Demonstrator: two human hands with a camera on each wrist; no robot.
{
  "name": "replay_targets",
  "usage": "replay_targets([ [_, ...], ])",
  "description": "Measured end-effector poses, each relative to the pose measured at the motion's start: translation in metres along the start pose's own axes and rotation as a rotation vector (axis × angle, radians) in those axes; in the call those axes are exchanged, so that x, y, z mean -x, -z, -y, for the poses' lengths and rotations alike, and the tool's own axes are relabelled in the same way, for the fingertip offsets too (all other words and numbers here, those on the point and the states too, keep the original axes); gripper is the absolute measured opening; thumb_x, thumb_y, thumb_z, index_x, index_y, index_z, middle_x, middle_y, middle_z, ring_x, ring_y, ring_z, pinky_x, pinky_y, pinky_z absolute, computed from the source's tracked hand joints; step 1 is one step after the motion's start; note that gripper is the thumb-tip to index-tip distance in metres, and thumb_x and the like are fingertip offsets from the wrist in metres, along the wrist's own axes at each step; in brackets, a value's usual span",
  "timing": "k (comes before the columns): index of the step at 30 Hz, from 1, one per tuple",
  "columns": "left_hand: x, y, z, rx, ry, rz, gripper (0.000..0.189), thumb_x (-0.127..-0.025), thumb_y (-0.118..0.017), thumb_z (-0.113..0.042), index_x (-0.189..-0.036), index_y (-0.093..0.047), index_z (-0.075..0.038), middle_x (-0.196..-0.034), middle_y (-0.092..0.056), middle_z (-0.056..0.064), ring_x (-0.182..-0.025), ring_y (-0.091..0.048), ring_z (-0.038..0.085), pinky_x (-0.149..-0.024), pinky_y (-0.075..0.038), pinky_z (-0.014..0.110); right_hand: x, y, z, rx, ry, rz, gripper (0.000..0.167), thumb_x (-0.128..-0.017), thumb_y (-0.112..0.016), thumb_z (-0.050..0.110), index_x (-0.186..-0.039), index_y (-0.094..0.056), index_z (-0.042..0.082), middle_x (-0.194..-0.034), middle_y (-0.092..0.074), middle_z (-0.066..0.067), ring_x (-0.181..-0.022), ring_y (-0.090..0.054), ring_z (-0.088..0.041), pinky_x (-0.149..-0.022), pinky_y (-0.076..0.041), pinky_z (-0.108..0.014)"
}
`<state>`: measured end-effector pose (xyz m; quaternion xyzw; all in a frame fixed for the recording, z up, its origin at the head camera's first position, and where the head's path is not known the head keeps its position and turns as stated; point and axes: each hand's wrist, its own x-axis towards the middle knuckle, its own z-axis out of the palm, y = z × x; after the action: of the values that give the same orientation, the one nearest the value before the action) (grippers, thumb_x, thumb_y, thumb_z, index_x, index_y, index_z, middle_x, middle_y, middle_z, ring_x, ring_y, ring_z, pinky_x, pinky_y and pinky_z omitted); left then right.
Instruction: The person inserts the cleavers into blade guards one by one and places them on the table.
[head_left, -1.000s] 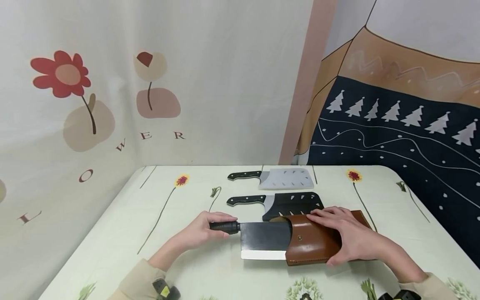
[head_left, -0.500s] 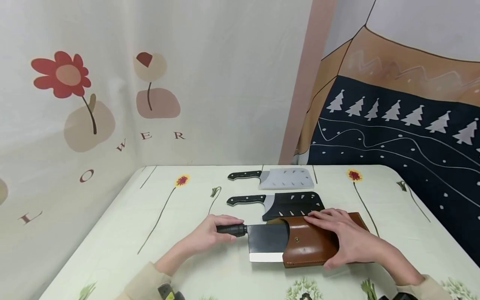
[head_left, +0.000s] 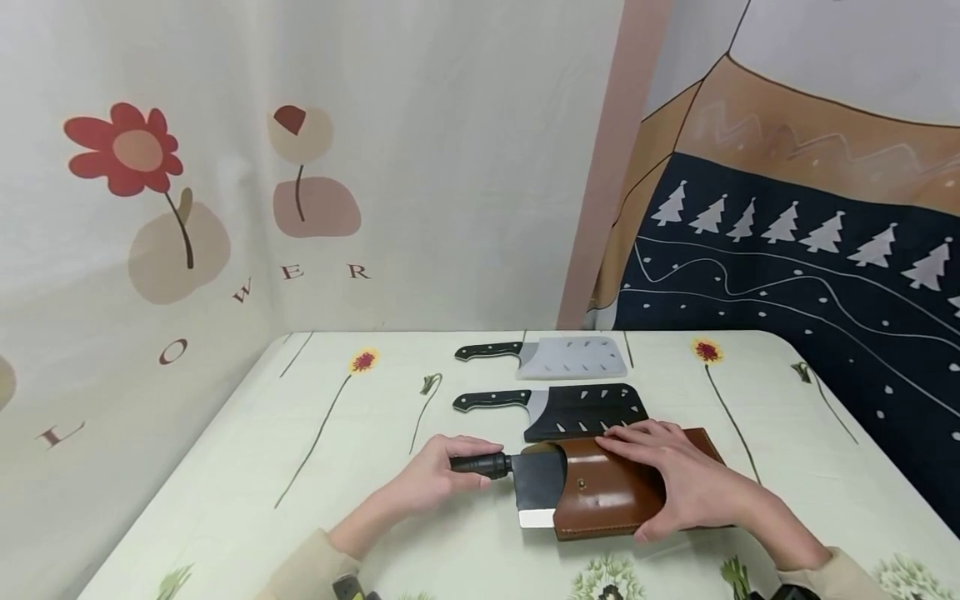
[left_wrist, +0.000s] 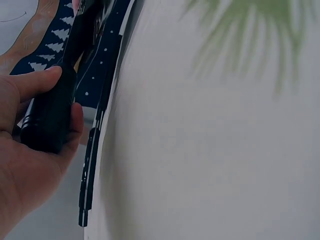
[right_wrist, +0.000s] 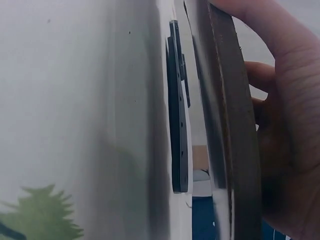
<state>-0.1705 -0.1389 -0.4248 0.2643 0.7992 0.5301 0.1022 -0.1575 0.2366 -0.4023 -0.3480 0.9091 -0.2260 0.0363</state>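
A cleaver with a black handle (head_left: 478,466) and dark blade (head_left: 537,482) lies partly inside a brown leather sheath (head_left: 604,500). My left hand (head_left: 431,478) grips the handle; the left wrist view shows fingers and thumb around the handle (left_wrist: 49,114). A short stretch of blade with a bright cutting edge shows between handle and sheath mouth; the rest is hidden in the leather. My right hand (head_left: 678,472) holds the sheath across its width, thumb at the near edge and fingers at the far one. In the right wrist view the sheath (right_wrist: 239,125) stands clear of the tabletop.
Beyond the sheath lies a black-covered cleaver (head_left: 585,411) with a black handle. Farther back is another cleaver in a whitish cover (head_left: 573,357). A flower-patterned cloth (head_left: 315,400) covers the table. Printed curtains (head_left: 450,167) hang behind and to the right.
My left hand has moved right with the cleaver, and less blade shows outside the sheath. The sheath and my right hand have shifted slightly left and nearer.
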Motion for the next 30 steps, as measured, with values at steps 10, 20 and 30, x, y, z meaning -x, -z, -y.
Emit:
replay_targets([
  [10,-0.001,-0.007,-0.002,-0.045,-0.019,-0.028,0.042,-0.086,-0.081,-0.007,-0.126,-0.072,0.000,-0.125,-0.071,0.012,-0.121,-0.060,0.032,-0.104,-0.043,0.031,-0.006,-0.004,0.007,-0.011,0.007,0.014,0.100,-0.064,-0.088,0.059,-0.151,-0.054,0.026,-0.151,-0.051,-0.013,-0.129,-0.043,-0.035,-0.101,-0.029,-0.075],
  [20,-0.004,-0.011,-0.003,-0.066,-0.018,-0.038,0.041,-0.085,-0.081,-0.006,-0.125,-0.073,0.000,-0.123,-0.071,0.012,-0.119,-0.062,0.031,-0.103,-0.045,0.031,-0.011,-0.008,0.010,0.018,-0.045,0.029,0.101,-0.062,-0.087,0.063,-0.150,-0.055,0.025,-0.150,-0.052,-0.011,-0.128,-0.043,-0.033,-0.102,-0.028,-0.075],
  [30,-0.007,-0.013,-0.006,-0.100,-0.008,-0.009,0.040,-0.082,-0.082,-0.003,-0.122,-0.074,0.000,-0.116,-0.073,0.008,-0.113,-0.064,0.026,-0.101,-0.047,0.031,-0.015,-0.020,0.020,0.049,0.007,0.014,0.102,-0.061,-0.085,0.068,-0.150,-0.055,0.027,-0.149,-0.053,-0.013,-0.132,-0.045,-0.039,-0.099,-0.036,-0.065],
])
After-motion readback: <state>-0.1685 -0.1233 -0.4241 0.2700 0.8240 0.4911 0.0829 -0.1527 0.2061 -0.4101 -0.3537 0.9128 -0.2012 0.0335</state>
